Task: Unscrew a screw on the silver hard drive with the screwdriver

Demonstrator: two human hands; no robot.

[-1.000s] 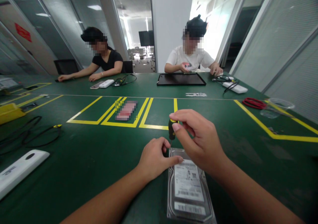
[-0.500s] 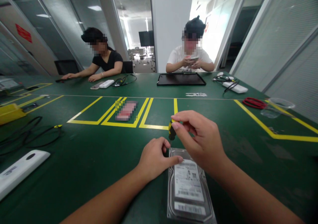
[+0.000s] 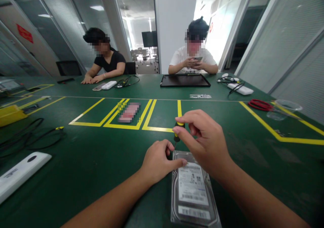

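Observation:
A silver hard drive (image 3: 193, 194) with a white label lies flat on the green table (image 3: 88, 160) in front of me. My right hand (image 3: 205, 142) pinches the black and yellow handle of a small screwdriver (image 3: 177, 133), held upright with its tip at the drive's far left corner. My left hand (image 3: 158, 160) rests curled against that same corner, thumb laid on the drive's top edge and fingers around the screwdriver's shaft.
Yellow tape lines (image 3: 131, 120) mark boxes on the table. A white device (image 3: 19, 174) and black cables (image 3: 27, 137) lie at left, a yellow box (image 3: 10, 115) beyond them. A black tray (image 3: 184, 80), red cable (image 3: 259, 104) and clear cup (image 3: 283, 108) sit farther off. Two people sit opposite.
My right hand's fingers have shifted round the screwdriver handle, which leans slightly. The person in white raised a phone in both hands; the person in black drew their arm in.

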